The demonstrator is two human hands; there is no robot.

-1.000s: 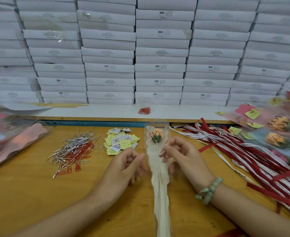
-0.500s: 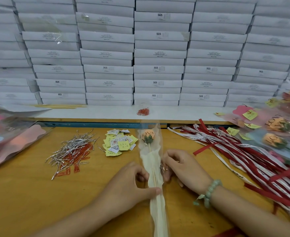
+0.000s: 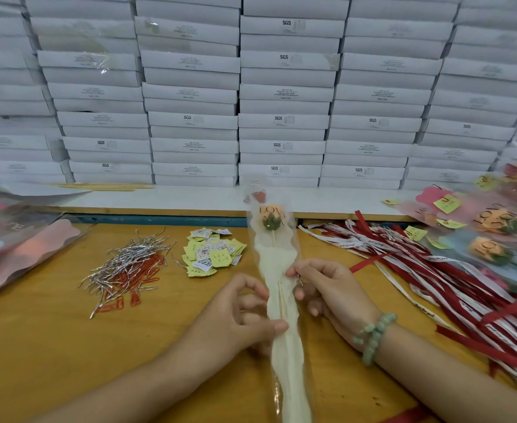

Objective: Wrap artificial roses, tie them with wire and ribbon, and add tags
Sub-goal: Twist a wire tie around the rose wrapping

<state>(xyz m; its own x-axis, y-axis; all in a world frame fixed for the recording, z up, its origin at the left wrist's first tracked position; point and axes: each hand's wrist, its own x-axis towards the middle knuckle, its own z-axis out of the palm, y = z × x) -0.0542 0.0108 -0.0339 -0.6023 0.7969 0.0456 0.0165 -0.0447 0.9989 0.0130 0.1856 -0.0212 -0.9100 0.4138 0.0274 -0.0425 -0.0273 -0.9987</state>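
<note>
Left hand [image 3: 238,312] and right hand [image 3: 327,288] pinch cream-lined clear sleeve [image 3: 277,264] below orange artificial rose [image 3: 271,219]; should gather snugly before wiring.

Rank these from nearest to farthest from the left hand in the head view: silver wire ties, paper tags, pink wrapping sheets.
Measured from the left hand, which pinches the wrapped rose:
1. paper tags, just beyond the hand and slightly left.
2. silver wire ties, farther out to the left.
3. pink wrapping sheets, at the far left edge of the view.

Left hand [image 3: 232,319] and right hand [image 3: 330,288] pinch the wrapped rose [image 3: 277,267].
</note>
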